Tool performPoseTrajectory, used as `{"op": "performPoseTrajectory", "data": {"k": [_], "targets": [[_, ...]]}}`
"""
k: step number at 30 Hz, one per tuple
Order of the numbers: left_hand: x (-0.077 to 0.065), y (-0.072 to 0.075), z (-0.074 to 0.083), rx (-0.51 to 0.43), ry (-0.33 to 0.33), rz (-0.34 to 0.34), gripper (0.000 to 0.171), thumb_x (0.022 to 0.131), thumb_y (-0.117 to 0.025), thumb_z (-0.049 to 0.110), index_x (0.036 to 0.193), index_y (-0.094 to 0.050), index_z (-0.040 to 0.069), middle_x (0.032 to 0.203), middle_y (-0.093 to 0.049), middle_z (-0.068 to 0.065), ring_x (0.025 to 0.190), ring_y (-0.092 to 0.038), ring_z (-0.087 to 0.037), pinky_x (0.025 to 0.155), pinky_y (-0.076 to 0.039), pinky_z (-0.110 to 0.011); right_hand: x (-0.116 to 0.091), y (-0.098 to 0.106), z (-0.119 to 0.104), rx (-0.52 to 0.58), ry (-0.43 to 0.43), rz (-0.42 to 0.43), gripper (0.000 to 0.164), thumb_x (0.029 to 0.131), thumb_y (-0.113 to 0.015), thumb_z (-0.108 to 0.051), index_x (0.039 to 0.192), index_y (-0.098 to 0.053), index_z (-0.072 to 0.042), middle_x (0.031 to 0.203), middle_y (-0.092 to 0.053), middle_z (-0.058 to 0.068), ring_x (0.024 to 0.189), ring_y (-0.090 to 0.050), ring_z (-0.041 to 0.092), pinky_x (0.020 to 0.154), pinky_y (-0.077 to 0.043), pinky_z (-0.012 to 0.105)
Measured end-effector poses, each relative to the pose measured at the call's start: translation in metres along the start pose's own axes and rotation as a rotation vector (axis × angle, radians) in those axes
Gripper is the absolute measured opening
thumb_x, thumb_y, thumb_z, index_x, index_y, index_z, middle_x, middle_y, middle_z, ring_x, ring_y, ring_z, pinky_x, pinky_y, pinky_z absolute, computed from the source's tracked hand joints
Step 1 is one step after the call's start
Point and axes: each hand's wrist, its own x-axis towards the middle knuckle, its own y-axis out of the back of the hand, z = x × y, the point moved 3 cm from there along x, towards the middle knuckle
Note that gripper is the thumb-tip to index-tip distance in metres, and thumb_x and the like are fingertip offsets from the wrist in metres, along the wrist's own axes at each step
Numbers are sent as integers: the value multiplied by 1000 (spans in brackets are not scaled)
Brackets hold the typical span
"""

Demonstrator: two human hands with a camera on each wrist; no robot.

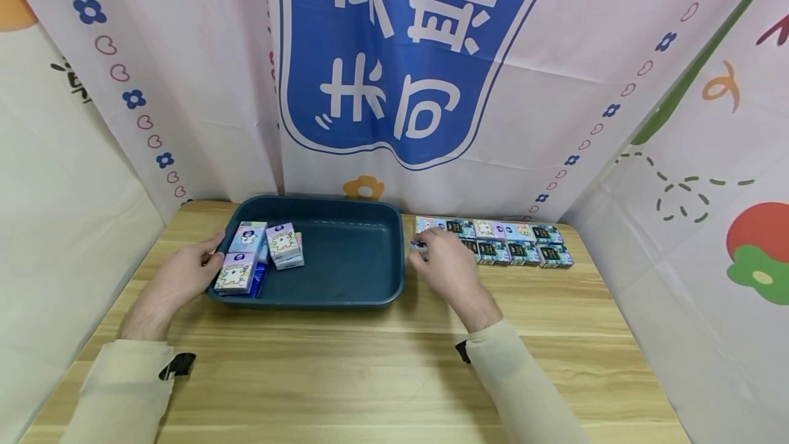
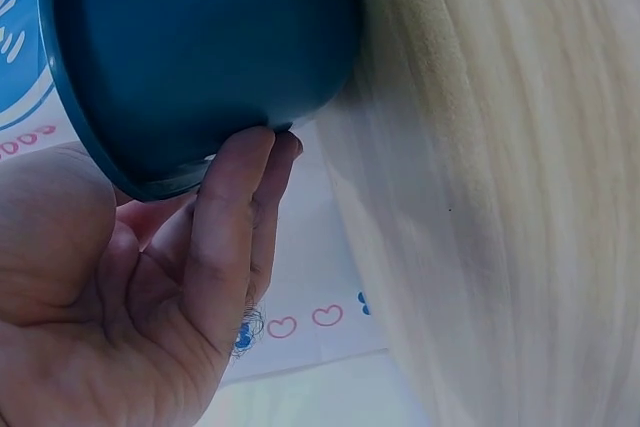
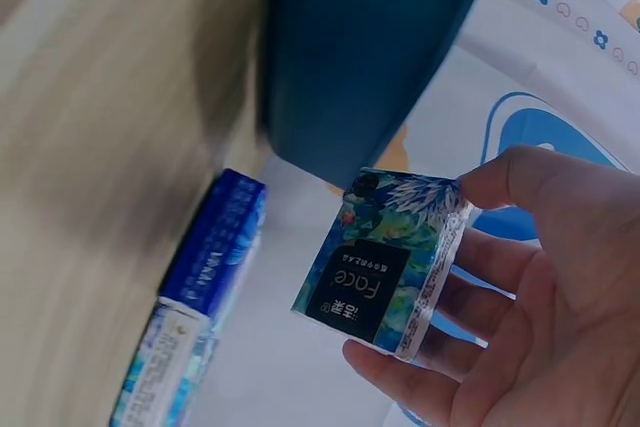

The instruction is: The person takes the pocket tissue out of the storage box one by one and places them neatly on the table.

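A dark teal plastic tray point(image 1: 353, 269) sits on the table, with several small tissue packs point(image 1: 248, 242) stacked at its left end. My left hand point(image 1: 181, 271) grips the tray's left side; in the left wrist view its fingers point(image 2: 228, 217) lie against the outer wall, and the thumb is mostly hidden. Just right of the tray, my right hand point(image 1: 448, 262) pinches one tissue pack point(image 3: 372, 262) with a dark "Face" label and blue-green print, held between thumb and fingers. Two rows of tissue packs point(image 1: 522, 252) extend rightward from that hand.
The wooden table point(image 1: 345, 375) stretches in front of the tray. A printed cloth backdrop point(image 1: 234, 88) hangs behind, and cloth walls stand at both sides. A blue-ended pack point(image 3: 218, 237) lies on the table near the right hand.
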Motion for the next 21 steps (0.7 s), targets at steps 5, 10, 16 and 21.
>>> {"op": "performPoseTrajectory", "data": {"k": [5,10,16,21], "targets": [[0,0,0,2,3,-5,64,126,-46,26,180,-28,-5,162,-51,-54,109,-70,-46,76,-51,-35,-5,-10,6,-25,-10,-26,32,109,-76,-28,131,-86,-8,134,-85,12,121,-83,35,88,-73,53],[0,0,0,6,4,-7,65,126,-46,25,180,-28,-5,163,-49,-54,113,-69,-49,81,-52,-37,-9,-22,12,-68,-1,-49,33,110,-79,-33,129,-86,-7,130,-84,13,114,-82,35,85,-73,53],[0,-2,-1,-2,6,-11,65,127,-44,26,181,-26,-4,166,-45,-54,118,-67,-52,93,-59,-56,-11,-34,17,-103,8,-51,32,109,-81,-34,127,-86,-7,124,-83,13,109,-80,33,88,-71,51],[0,-2,-1,-8,5,-12,65,127,-44,25,181,-25,-5,166,-44,-55,119,-67,-52,94,-58,-58,-12,-39,20,-99,10,-52,29,108,-84,-31,123,-85,-7,121,-82,14,109,-78,34,92,-71,52]]}}
